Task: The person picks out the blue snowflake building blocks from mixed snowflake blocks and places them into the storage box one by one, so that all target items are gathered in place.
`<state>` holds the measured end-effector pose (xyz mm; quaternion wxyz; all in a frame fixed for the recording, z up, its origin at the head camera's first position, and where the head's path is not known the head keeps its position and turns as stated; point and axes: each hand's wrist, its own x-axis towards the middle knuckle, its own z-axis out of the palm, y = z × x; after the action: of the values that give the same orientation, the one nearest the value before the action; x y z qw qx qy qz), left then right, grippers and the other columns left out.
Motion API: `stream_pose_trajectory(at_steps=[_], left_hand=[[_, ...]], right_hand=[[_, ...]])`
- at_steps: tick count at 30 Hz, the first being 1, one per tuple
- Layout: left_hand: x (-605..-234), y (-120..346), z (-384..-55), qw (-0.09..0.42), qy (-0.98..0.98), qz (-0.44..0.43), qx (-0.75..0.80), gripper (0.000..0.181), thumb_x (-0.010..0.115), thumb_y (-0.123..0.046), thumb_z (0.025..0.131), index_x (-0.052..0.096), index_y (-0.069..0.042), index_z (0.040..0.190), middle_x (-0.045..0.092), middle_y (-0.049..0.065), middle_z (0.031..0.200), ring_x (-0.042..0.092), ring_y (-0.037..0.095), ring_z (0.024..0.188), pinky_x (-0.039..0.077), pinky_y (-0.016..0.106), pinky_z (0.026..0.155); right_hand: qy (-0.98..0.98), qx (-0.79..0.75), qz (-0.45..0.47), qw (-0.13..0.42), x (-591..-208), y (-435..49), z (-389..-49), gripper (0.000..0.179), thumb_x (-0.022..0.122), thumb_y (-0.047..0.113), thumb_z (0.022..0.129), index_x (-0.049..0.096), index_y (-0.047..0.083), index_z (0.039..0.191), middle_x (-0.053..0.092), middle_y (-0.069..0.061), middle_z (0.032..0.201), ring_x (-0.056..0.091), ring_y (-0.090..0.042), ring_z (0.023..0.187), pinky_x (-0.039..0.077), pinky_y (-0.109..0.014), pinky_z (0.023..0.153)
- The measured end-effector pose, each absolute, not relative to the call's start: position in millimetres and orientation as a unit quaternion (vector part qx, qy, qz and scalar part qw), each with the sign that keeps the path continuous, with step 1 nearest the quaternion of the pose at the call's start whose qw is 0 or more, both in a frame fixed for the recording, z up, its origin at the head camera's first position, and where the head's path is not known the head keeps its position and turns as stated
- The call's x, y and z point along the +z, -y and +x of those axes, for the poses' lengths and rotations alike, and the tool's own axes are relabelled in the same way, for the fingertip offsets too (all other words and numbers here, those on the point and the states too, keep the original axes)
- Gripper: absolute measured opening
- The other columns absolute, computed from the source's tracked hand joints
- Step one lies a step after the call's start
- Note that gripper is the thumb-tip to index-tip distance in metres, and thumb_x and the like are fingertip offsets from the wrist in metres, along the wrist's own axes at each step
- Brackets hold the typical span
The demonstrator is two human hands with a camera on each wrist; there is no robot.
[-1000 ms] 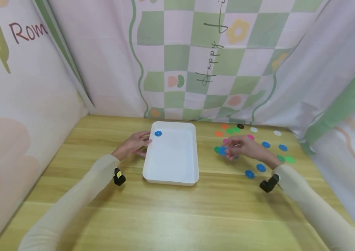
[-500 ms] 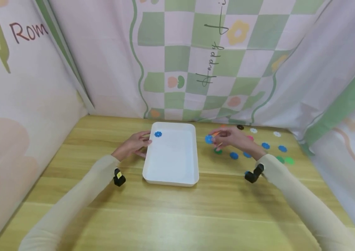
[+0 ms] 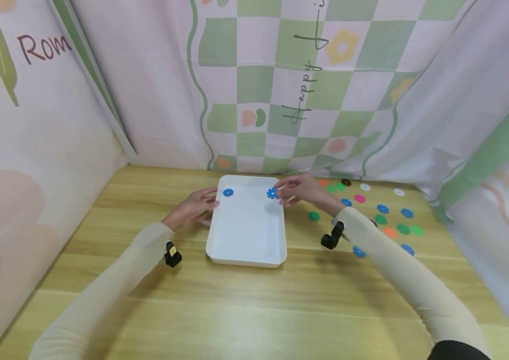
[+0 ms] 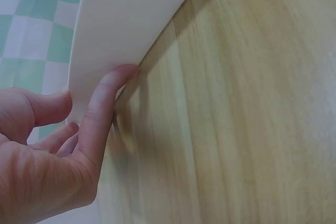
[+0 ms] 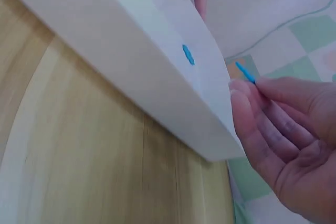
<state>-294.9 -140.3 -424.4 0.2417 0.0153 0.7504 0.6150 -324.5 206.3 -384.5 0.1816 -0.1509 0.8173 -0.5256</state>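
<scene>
My left hand [image 3: 193, 206] holds the near-left side of a shallow white tray [image 3: 245, 257]. In the left wrist view its thumb is at the rim and one finger presses the outer wall low down. A blue flower-shaped disc [image 3: 228, 192] lies in the tray's far left corner. My right hand [image 3: 301, 189] pinches a second blue flower disc [image 5: 245, 72] between thumb and fingers. That disc is over the tray's far right corner, seen edge-on and raised in the right wrist view.
Several loose discs lie on the wooden table [image 3: 236, 310] right of the tray: blue [image 3: 382, 209], green [image 3: 314, 216], pink [image 3: 360, 198], orange [image 3: 390, 232], white [image 3: 399, 192] and dark brown [image 3: 346, 182]. Some are partly behind the right arm. Printed curtains [image 3: 254, 85] enclose the table.
My right hand has moved left from among the loose discs to the tray's far right corner, carrying the blue flower disc. My left hand and the tray have stayed in place.
</scene>
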Motion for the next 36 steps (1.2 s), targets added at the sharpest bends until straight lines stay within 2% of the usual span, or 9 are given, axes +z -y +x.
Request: stream_pose_trajectory(at_steps=[7,18,25,30,36], left_hand=[[-425,138,-295,0.240,-0.750,0.012,0.616,0.064,0.052,-0.011,0.111,0.023,-0.013,0.168,0.030,0.021,0.170,0.045,0.043,0.146,0.067,0.045,0.087],[-421,142,-301,0.263,-0.746,0.020,0.612,0.065,0.051,-0.008,0.110,0.021,-0.012,0.168,0.029,0.024,0.169,0.043,0.046,0.147,0.067,0.044,0.086],[-419,145,-304,0.274,-0.740,0.026,0.614,0.068,0.052,-0.005,0.108,0.019,-0.011,0.168,0.028,0.025,0.169,0.041,0.047,0.148,0.067,0.044,0.085],[-418,143,-303,0.265,-0.738,0.024,0.620,0.069,0.054,-0.003,0.106,0.023,-0.013,0.168,0.028,0.019,0.171,0.045,0.045,0.146,0.068,0.040,0.080],[-418,140,-302,0.256,-0.742,0.016,0.620,0.070,0.055,0.000,0.106,0.024,-0.014,0.167,0.026,0.016,0.171,0.041,0.044,0.149,0.068,0.041,0.078]], right_hand=[[-0.825,-0.514,-0.134,0.192,-389,-175,-336,0.029,0.069,0.013,0.102,0.068,-0.007,0.124,0.075,-0.026,0.113,0.077,-0.026,0.091,0.067,-0.046,0.088],[-0.818,-0.528,-0.085,0.211,-401,-114,-340,0.022,0.071,0.006,0.099,0.070,-0.008,0.116,0.079,-0.015,0.093,0.075,-0.015,0.073,0.069,-0.038,0.079],[-0.818,-0.536,-0.073,0.195,-413,-89,-346,0.019,0.074,0.001,0.094,0.072,-0.010,0.110,0.077,-0.010,0.081,0.071,-0.011,0.063,0.067,-0.027,0.066],[-0.824,-0.530,-0.084,0.181,-424,-78,-348,0.014,0.072,-0.004,0.093,0.073,-0.014,0.103,0.077,-0.018,0.080,0.070,-0.012,0.057,0.066,-0.027,0.060],[-0.874,-0.446,-0.131,0.140,-423,-63,-346,0.009,0.072,-0.002,0.094,0.072,-0.011,0.096,0.077,-0.024,0.087,0.068,-0.013,0.056,0.065,-0.026,0.057]])
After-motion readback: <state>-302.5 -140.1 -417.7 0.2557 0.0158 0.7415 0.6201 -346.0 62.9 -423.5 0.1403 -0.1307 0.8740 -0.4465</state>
